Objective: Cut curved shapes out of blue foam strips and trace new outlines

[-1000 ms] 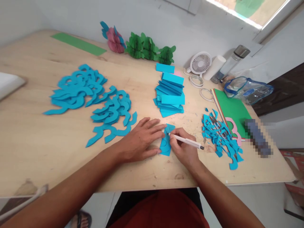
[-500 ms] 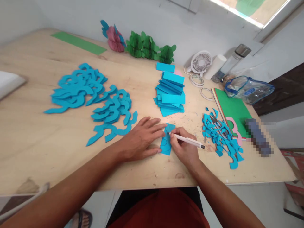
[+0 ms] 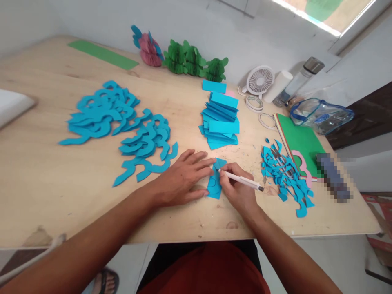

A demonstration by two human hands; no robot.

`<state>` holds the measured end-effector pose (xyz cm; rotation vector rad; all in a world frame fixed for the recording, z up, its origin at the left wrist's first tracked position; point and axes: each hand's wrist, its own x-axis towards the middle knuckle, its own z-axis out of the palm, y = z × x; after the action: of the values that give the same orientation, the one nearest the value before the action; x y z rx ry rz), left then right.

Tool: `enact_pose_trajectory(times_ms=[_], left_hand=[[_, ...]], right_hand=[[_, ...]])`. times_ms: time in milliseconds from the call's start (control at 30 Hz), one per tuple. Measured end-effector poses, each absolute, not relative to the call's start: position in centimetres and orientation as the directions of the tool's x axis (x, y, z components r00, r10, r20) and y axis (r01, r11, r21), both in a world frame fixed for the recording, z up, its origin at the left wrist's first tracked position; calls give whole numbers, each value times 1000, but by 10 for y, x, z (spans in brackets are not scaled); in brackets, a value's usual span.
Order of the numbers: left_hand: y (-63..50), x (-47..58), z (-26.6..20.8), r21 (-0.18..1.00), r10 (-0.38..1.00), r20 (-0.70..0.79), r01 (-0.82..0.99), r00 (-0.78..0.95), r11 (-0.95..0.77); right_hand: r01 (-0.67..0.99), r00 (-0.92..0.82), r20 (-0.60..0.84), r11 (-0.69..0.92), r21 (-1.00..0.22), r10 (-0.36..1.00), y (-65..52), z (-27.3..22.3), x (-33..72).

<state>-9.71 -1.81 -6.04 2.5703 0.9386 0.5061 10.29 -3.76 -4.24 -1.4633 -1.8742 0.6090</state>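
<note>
A small blue paper rectangle lies on the table in front of me, with curved pen lines drawn on it. My left hand rests flat with its fingers spread, the fingertips pressing the paper's left edge. In my right hand is a white pen, its tip touching the upper part of the paper. Just beyond lies a stack of blue paper strips. To the left are two heaps of wavy blue paper cutouts.
Blue paper scraps with scissors among them lie at right, beside a green sheet. Tape rolls, a small fan, a bottle and a clear pouch stand behind. Green paper ornaments line the wall.
The view has shifted very slightly. My left hand stays on the paper, and the pen tip remains near the same spot, with hardly any visible movement.
</note>
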Motion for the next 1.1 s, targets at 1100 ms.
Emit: enact_pose_trajectory(times_ms=[1100], left_hand=[[-20, -100, -51, 483, 657, 160, 522, 736, -703]], right_hand=[[604, -170, 306, 344, -719, 937, -41, -48, 106]])
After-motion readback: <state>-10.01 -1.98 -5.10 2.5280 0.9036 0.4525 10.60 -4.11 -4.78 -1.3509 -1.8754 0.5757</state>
